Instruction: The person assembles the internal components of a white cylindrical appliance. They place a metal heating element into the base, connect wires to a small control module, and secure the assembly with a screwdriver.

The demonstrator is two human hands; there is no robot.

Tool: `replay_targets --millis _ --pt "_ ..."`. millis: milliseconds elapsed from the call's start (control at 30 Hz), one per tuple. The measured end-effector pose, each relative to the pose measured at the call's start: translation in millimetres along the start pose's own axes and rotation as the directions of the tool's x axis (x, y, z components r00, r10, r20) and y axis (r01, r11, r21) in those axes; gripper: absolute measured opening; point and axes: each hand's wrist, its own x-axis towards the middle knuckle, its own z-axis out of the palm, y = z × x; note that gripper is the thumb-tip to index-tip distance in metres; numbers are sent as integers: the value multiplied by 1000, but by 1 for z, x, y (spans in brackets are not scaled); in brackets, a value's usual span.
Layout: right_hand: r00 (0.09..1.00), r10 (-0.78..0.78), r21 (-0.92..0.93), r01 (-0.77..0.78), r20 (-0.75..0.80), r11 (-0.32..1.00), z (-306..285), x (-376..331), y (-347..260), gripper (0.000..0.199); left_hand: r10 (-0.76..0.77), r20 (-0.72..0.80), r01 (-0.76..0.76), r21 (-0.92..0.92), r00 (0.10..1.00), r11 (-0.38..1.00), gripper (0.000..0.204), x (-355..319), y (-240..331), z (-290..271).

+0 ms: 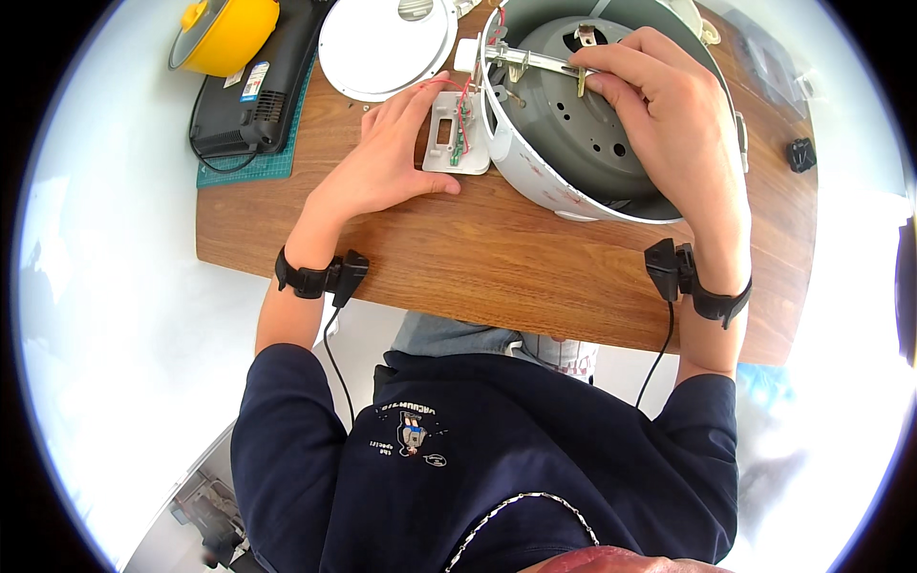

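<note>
A white rice cooker body [544, 181] lies with its open underside up, showing a dark grey metal base [573, 119] inside. My right hand [664, 100] reaches over its rim, thumb and fingers pinched on a metal lever bar [540, 63]. A small brass-coloured strip [581, 84] sticks out beside the fingertips. Left of the cooker is a white control panel [440, 158], its green circuit board [458, 143] facing up with red wires attached. My left hand [387, 153] spans this panel, index finger at its far edge and thumb at its near edge.
Beyond the panel lies a round white cover plate [382, 48]. At the far left, a yellow pot [229, 38] stands on a black appliance [253, 100] over a green cutting mat [277, 170]. A clear plastic case [764, 62] and small black object [800, 155] sit at right.
</note>
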Motion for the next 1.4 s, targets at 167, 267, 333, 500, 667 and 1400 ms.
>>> replay_targets --millis 167,267,333,500,667,1400 --pt "1000 -10 -19 10 2 1000 0 0 0 16 72 0 -72 29 997 997 108 5 -6 5" --pt "1000 -5 -12 5 2 1000 0 0 0 16 122 -37 -119 78 992 990 102 5 -3 3" --pt "1000 -2 -5 2 -2 1000 0 0 -1 16 138 -76 -127 131 988 983 97 5 -2 3" --pt "1000 -9 3 9 -4 1000 0 -1 1 16 73 -30 -61 283 997 957 90 0 18 -15" --pt "1000 1 5 -1 0 1000 1 0 1 15 13 13 -17 355 1000 935 83 -2 40 -31" --pt "998 -50 -31 49 -36 998 3 -2 3 16 -69 0 60 490 998 869 61 12 83 -65"
